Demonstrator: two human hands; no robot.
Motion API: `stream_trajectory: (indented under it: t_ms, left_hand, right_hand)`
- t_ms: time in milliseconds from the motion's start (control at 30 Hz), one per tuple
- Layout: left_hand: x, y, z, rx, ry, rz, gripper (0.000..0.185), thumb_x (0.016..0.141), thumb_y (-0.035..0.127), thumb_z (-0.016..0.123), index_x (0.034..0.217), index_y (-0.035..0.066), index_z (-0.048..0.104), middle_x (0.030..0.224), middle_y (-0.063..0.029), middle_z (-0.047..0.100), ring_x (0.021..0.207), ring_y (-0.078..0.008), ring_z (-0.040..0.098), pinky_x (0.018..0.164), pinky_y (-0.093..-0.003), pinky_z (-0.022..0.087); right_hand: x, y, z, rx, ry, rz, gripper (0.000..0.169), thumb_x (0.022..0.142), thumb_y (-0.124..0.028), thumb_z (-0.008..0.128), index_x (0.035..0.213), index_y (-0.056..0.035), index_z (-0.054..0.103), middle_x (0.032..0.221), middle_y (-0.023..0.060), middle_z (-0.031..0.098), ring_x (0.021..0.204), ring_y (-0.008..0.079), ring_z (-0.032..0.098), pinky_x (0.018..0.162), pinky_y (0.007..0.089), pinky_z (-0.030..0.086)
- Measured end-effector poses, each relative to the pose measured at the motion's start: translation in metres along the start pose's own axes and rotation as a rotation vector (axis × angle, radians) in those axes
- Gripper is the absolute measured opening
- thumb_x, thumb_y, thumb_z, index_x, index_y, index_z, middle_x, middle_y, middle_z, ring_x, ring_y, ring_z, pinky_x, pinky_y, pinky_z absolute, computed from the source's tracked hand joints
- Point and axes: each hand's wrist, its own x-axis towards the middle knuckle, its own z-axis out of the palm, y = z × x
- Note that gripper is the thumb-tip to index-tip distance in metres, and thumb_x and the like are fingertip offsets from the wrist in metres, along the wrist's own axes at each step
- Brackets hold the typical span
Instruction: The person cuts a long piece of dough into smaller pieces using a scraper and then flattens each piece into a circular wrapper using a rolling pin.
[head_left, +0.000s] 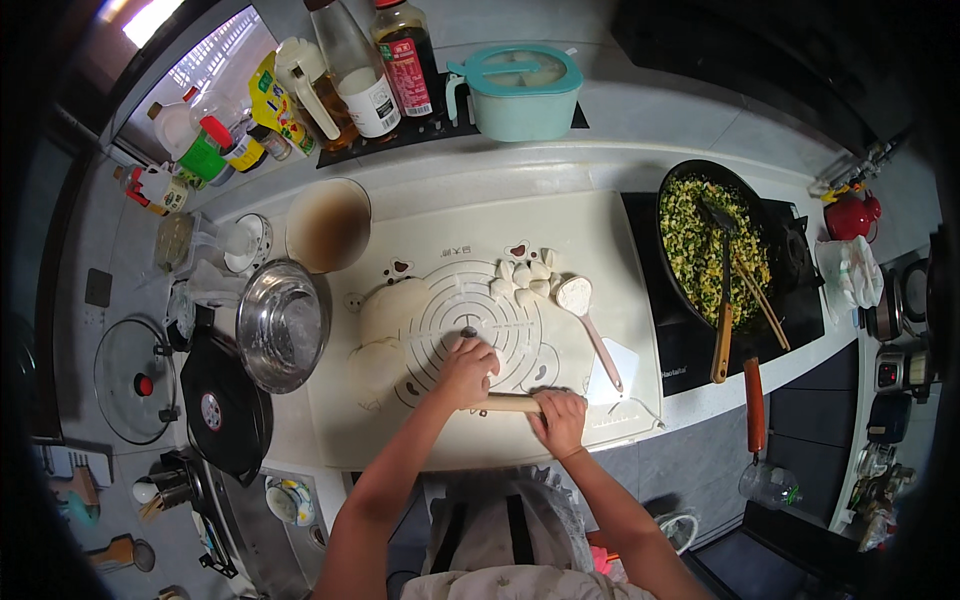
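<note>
My left hand (471, 373) rests over the rings printed on the pale kneading mat (592, 225). Its fingers curl around a small white piece of dough (494, 366), mostly hidden by the hand. My right hand (561, 420) grips one end of a wooden rolling pin (514, 403), which lies crosswise just below the left hand. Cut dough pieces (523, 276) are clustered farther up the mat. Beside them a pink-handled spoon (576, 296) holds flour, its handle reaching over a white dough scraper (613, 371). Larger dough lumps (394, 307) lie to the left.
A steel bowl (282, 326) and a round pale container (328, 225) stand left of the mat. On the right cooktop (675, 360), a frying pan (664, 247) holds chopped green-and-yellow filling, a spatula (722, 330) and chopsticks (761, 304). Bottles (371, 97) and a turquoise box (521, 105) line the back ledge.
</note>
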Motion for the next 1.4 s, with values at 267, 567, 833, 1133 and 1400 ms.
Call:
stream_trajectory:
  t_ms: [267,567,833,1133,1400]
  left_hand:
    - [0.024,0.016,0.037,0.172,0.004,-0.106,0.058,0.086,0.029,0.056,0.135,0.003,0.039,0.144,-0.0171,0.033,0.136,-0.0323,0.025,0.109,-0.0481,0.023]
    - [0.007,-0.006,0.021,-0.128,0.107,-0.310,0.037,0.080,0.015,0.063,0.114,0.005,0.053,0.115,-0.0157,0.053,0.108,-0.0350,0.049,0.094,-0.0433,0.039]
    - [-0.038,0.018,0.024,-0.351,-0.121,-0.331,0.022,0.075,0.010,0.068,0.093,0.004,0.057,0.092,-0.0132,0.059,0.088,-0.0318,0.058,0.077,-0.0407,0.046]
    - [-0.033,0.014,0.027,-0.406,-0.081,-0.336,0.014,0.076,0.010,0.064,0.088,0.003,0.060,0.087,-0.0136,0.061,0.086,-0.0314,0.058,0.075,-0.0409,0.047]
    - [-0.014,-0.005,0.030,-0.294,-0.118,-0.187,0.008,0.077,0.009,0.062,0.083,0.003,0.061,0.086,-0.0151,0.060,0.086,-0.0337,0.056,0.077,-0.0425,0.045]
  right_hand:
    - [-0.001,-0.002,0.001,0.009,-0.003,-0.017,0.033,0.070,-0.022,0.070,0.099,-0.0101,0.061,0.099,0.0036,0.061,0.092,0.0249,0.055,0.085,0.0404,0.038]
    - [0.003,0.008,-0.019,0.038,-0.173,-0.132,0.031,0.073,-0.023,0.069,0.099,-0.0088,0.061,0.098,0.0051,0.059,0.096,0.0251,0.054,0.091,0.0422,0.039]
    - [0.013,-0.008,-0.004,-0.203,-0.331,0.006,0.063,0.084,-0.034,0.054,0.134,0.0011,0.038,0.139,0.0160,0.040,0.129,0.0307,0.038,0.105,0.0511,0.025]
    - [0.069,-0.018,0.032,-0.358,-0.309,0.081,0.069,0.079,-0.022,0.049,0.141,-0.0002,0.028,0.147,0.0155,0.029,0.135,0.0334,0.027,0.109,0.0548,0.017]
    - [0.119,-0.007,0.059,-0.323,-0.225,0.125,0.055,0.092,-0.024,0.041,0.139,0.0012,0.029,0.146,0.0156,0.030,0.136,0.0311,0.027,0.112,0.0467,0.016]
